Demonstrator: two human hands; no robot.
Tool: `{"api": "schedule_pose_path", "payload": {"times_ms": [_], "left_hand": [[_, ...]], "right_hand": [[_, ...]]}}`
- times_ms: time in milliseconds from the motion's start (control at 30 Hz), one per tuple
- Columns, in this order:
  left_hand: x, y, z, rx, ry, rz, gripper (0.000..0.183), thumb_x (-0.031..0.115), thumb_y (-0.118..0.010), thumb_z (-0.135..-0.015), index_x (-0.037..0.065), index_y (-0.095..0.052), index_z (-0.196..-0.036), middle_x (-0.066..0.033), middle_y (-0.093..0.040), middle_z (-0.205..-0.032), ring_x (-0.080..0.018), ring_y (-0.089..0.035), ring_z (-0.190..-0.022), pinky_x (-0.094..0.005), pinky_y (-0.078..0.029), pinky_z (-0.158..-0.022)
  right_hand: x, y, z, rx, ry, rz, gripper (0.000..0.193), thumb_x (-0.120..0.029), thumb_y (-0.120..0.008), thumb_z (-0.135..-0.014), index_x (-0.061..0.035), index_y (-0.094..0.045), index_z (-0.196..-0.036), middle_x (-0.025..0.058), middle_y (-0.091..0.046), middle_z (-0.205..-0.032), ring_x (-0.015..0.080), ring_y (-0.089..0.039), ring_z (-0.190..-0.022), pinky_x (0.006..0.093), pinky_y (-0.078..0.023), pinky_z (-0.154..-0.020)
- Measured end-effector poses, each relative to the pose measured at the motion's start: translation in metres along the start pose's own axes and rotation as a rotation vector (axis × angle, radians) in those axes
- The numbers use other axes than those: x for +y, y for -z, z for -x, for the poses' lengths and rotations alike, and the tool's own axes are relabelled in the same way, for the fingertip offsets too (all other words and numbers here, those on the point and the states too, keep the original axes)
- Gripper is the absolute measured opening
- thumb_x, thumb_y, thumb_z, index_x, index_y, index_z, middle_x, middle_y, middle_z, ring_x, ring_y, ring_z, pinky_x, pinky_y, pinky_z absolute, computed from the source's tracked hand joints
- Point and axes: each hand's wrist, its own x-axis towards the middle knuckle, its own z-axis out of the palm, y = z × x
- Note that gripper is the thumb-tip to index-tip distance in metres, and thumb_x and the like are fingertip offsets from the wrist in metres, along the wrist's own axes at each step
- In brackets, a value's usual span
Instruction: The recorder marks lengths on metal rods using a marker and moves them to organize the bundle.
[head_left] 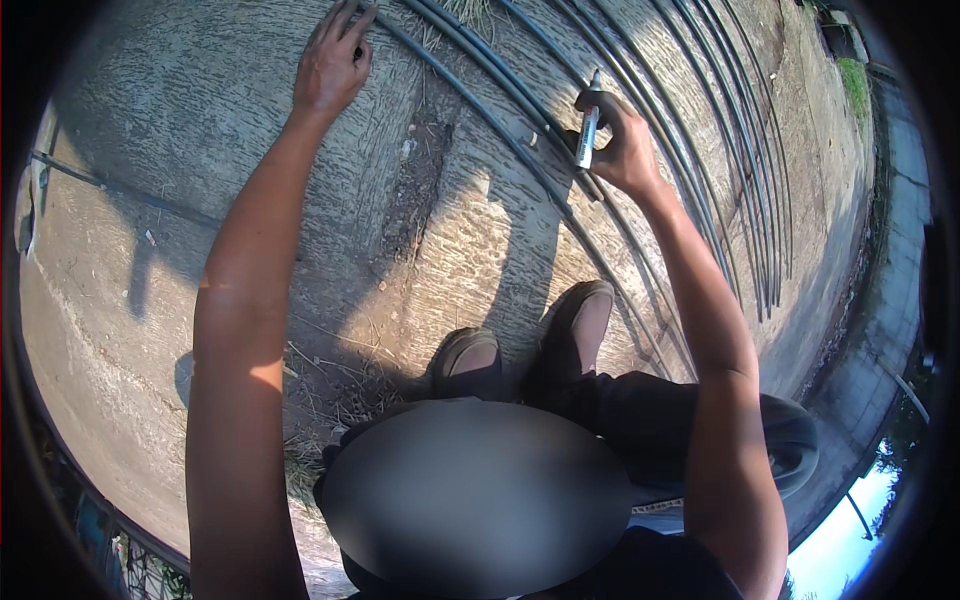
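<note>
In my right hand [620,145] is a white marker pen [587,138], gripped between thumb and fingers, its narrow end pointing away from me. It is held over several long, thin, dark rods [500,130] lying on the ground. My left hand [335,65] reaches to the far edge of the view, fingers stretched out and somewhat apart beside the far part of the leftmost rod. The fingertips are cut off there, so whether they touch that rod is hidden.
More dark rods [745,150] lie side by side to the right on rough, ridged concrete [250,90]. A dirt-filled joint [415,190] with dry grass crosses the slab. My shoes [578,318] stand close to the rods' near ends. A paved strip [890,300] curves along the far right.
</note>
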Motion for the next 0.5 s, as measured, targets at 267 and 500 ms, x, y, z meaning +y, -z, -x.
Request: {"api": "schedule_pose_path", "payload": {"times_ms": [267, 500], "left_hand": [[-0.004, 0.005, 0.004, -0.084, -0.182, -0.034, 0.05, 0.014, -0.053, -0.096, 0.027, -0.051, -0.144, -0.0014, -0.044, -0.153, -0.023, -0.037, -0.144, -0.0463, -0.032, -0.121], [0.0, 0.001, 0.003, -0.167, -0.174, -0.1, 0.053, 0.018, -0.051, -0.098, 0.032, -0.044, -0.149, 0.004, -0.039, -0.157, -0.0203, -0.031, -0.148, -0.0463, -0.026, -0.125]], "right_hand": [[-0.005, 0.016, 0.073, -0.448, 0.063, 0.196, 0.034, 0.003, -0.065, -0.076, -0.0031, -0.062, -0.109, 0.016, -0.062, -0.09, 0.0374, -0.065, -0.086, 0.0463, -0.055, -0.074], [0.03, 0.027, 0.089, -0.523, 0.279, 0.296, 0.044, 0.002, -0.066, -0.077, -0.0105, -0.062, -0.119, 0.0158, -0.062, -0.112, 0.0357, -0.065, -0.102, 0.0426, -0.058, -0.083]]}}
